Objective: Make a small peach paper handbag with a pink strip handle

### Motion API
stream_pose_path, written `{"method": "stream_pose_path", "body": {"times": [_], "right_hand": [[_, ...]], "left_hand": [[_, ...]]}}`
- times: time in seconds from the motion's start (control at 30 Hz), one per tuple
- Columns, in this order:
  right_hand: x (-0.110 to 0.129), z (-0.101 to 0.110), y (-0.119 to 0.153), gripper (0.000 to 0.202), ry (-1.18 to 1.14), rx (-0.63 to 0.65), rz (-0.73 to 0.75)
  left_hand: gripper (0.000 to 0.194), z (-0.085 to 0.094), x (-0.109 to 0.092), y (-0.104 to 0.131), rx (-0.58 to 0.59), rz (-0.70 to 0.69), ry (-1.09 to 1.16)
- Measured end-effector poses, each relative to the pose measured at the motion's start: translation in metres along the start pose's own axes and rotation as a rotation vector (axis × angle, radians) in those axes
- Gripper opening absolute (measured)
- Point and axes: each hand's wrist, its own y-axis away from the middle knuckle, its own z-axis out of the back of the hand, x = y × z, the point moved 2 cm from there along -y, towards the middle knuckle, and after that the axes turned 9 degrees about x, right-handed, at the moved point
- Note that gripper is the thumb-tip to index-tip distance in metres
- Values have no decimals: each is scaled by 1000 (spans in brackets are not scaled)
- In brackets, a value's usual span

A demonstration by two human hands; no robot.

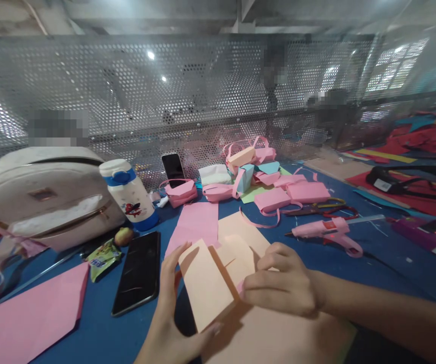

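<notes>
1 box (207,285) held in your left hand (168,313); right hand (284,285) curled by flap (241,260), can't tell grip. Likely folding; next fold: hold steady.

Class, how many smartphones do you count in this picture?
2: a flat smartphone beside the left hand, a tilted smartphone near the perforated metal screen. Others may be hidden.

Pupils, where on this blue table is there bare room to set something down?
Bare blue table shows between the flat-lying phone and large pink sheet, and between the glue gun and right forearm, though a cord crosses its right side. Crowded: the far middle, with folded paper pieces heaped.
</notes>
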Motion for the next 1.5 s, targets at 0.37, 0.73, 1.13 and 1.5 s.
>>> {"method": "stream_pose_path", "body": {"times": [0.37,0.73,1.13,1.5], "right_hand": [[2,-6,0,28,97,16,-9],[1,-14,4,22,103,9,93],[5,-24,3,32,-13,216,207],[2,-24,3,37,-77,294,86]], "left_hand": [[98,-1,2,2,-24,-28,-27],[82,2,-10,-5,-48,-40,-206],[52,-6,-17,2,91,-315,-615],[39,-17,-25,5,244,-840,-1148]]}}
